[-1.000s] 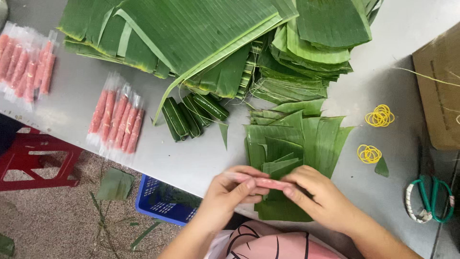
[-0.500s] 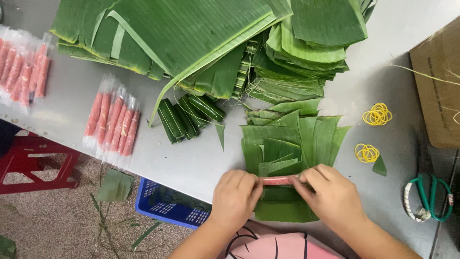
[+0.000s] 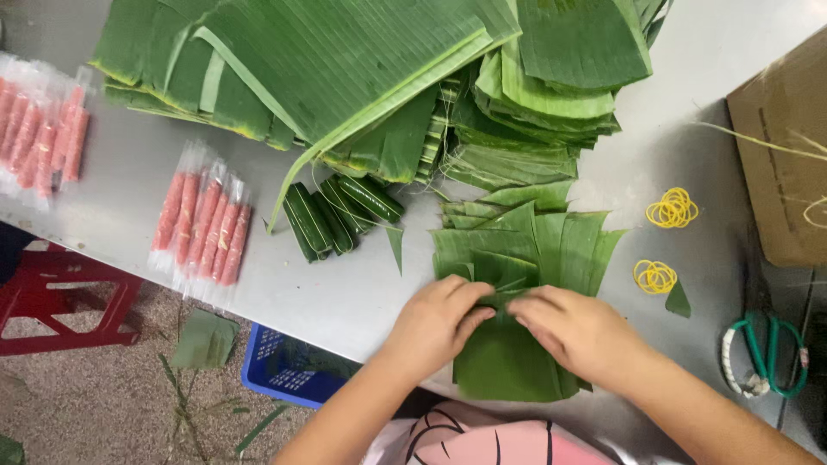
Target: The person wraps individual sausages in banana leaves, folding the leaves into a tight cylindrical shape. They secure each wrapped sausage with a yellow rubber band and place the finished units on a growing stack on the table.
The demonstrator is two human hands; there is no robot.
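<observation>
My left hand and my right hand press together on a cut banana-leaf piece at the table's near edge, fingers curled over a folded part of the leaf. The pink sausage seen earlier is hidden under the leaf and fingers. More cut leaf squares lie just beyond my hands. Several finished leaf-wrapped rolls lie to the left of them. Packs of pink sausages in clear wrap sit farther left.
Large stacked banana leaves cover the table's far side. Two piles of yellow rubber bands lie right, a cardboard box beyond them, green-handled scissors near the right edge. A blue crate and red stool stand below.
The pink sausage held between my fingers has gone under the leaf; both hands have folded the leaf over it and now press closer together.
</observation>
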